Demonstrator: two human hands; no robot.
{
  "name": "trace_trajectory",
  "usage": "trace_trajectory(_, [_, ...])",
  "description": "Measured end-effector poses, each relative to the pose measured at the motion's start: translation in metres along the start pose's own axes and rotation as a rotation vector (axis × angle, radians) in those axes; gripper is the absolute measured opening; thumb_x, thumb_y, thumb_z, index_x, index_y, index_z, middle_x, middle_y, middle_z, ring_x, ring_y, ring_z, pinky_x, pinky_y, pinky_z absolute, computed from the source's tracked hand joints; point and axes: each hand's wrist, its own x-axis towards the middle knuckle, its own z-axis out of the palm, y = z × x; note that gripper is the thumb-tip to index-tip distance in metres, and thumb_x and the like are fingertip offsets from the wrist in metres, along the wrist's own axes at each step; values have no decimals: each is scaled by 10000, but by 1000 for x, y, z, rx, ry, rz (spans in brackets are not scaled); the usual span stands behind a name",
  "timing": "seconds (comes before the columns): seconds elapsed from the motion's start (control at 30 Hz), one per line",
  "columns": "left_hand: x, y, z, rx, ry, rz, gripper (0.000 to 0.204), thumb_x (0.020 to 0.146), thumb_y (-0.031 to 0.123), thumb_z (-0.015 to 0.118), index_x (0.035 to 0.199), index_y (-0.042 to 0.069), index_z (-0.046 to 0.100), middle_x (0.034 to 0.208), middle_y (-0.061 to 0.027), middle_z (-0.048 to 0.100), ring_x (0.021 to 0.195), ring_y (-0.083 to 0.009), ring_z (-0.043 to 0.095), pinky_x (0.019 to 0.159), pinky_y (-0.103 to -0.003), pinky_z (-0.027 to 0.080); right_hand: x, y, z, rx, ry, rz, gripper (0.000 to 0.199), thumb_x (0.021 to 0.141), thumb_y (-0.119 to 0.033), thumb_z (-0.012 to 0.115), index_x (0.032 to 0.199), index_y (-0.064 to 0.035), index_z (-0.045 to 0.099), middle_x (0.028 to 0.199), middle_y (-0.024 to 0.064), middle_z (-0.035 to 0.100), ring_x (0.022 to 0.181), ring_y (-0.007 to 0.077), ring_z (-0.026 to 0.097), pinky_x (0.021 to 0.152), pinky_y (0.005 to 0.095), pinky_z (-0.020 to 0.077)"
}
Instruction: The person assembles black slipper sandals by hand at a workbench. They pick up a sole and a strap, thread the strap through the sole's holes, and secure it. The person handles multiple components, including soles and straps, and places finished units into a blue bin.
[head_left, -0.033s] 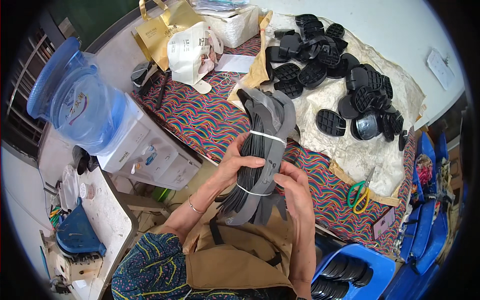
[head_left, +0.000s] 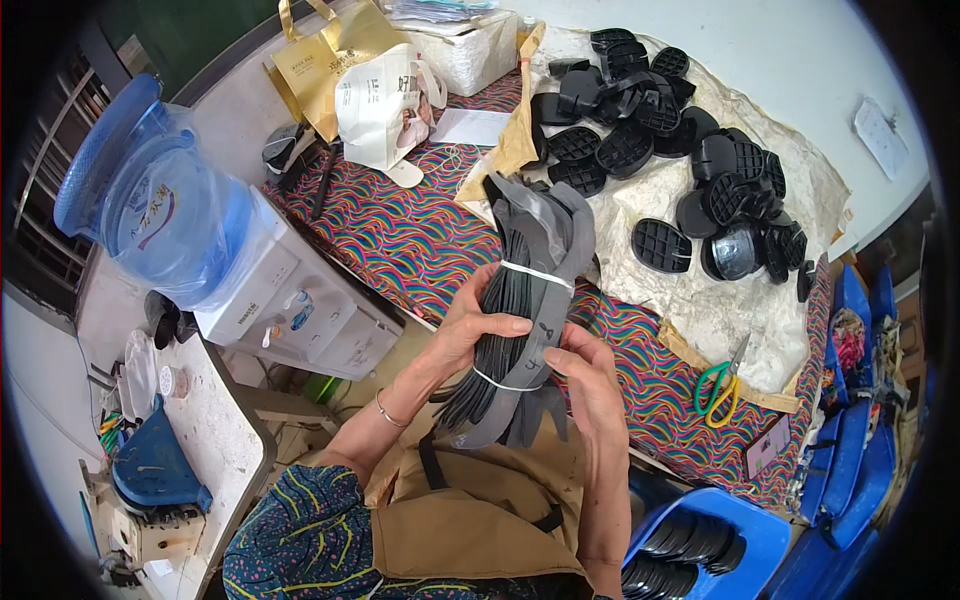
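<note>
In front of my lap I hold a bundle of thin dark-grey curved strips [head_left: 550,300], stacked on edge and tied by two white bands [head_left: 536,271], one above and one below my fingers. My left hand [head_left: 468,328] wraps the bundle's left side, its thumb lying across the strips. From the right, my right hand [head_left: 592,388] grips the bundle, thumb pressed near small dark marks on the outer strip. The bundle's top ends lean away from me, and its loose lower ends fan out over my brown apron [head_left: 470,530]. Fingers behind the bundle are hidden.
Black heel-shaped pieces [head_left: 661,246] lie on a whitish sheet [head_left: 640,320] over a patterned cloth. Scissors [head_left: 718,393] and a phone [head_left: 768,447] lie at right. A blue bin [head_left: 750,540] holds black parts. A water dispenser [head_left: 300,290] stands left; bags [head_left: 375,110] sit behind.
The bundle's top has tilted very slightly to the right, and the light on its outer strip has shifted. Both hands keep their hold in nearly the same place.
</note>
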Motion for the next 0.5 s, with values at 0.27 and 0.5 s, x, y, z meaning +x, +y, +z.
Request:
trace_trajectory(0.27, [3, 6, -1, -37, -91, -21, 829, 612, -71, 722, 1375, 26, 413, 1168, -53, 574, 1077, -183, 595, 951, -297, 457, -3, 11, -12, 156, -44, -59, 311, 744, -110, 679, 1022, 27, 654, 963, 57, 686, 893, 126, 600, 863, 280, 439])
trace_trajectory(0.5, [4, 2, 1, -44, -91, -30, 754, 638, -71, 707, 1345, 20, 462, 1184, -59, 594, 1038, -176, 622, 928, -296, 476, -4, 17, -16, 132, 4, -91, 289, 765, -80, 705, 1039, -5, 649, 967, 26, 667, 874, 120, 586, 831, 275, 443])
